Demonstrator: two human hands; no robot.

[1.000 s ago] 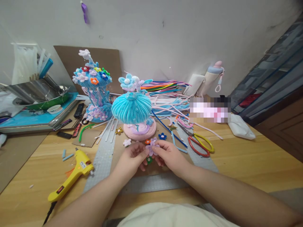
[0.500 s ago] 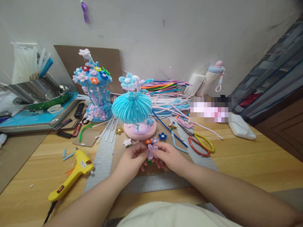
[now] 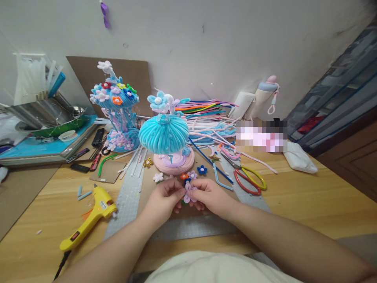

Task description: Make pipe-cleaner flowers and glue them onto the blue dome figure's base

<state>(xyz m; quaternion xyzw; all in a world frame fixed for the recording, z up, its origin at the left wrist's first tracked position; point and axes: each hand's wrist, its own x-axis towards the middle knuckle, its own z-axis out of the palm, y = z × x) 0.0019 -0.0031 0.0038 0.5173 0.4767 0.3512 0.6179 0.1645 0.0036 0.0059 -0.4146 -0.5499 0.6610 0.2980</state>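
Between my two hands is a lilac pipe-cleaner flower (image 3: 187, 196), held above the brown board. My left hand (image 3: 167, 196) pinches its left side with thumb and forefinger. From the other side my right hand (image 3: 210, 196) pinches it too, its thumb over the petals. Just beyond the fingers lie small flowers: an orange one (image 3: 184, 176), a lilac one (image 3: 192, 175), a blue one (image 3: 202, 169) and a pale pink one (image 3: 158, 177). A bit of green shows beneath the held flower. Behind them stands a turquoise domed pipe-cleaner piece (image 3: 163, 134) on a round pink base (image 3: 176, 168).
A yellow glue gun (image 3: 98, 212) lies at left, its cord running to the front. Scissors (image 3: 247, 177) with red and yellow handles lie at right. A taller flowered piece (image 3: 116, 98) and piles of pipe cleaners (image 3: 206, 125) stand behind. Metal bowls (image 3: 47, 114) sit back left.
The lilac flower has turned a little between my fingers, and my right thumb and fingers have shifted on it. The things on the table have stayed in place.
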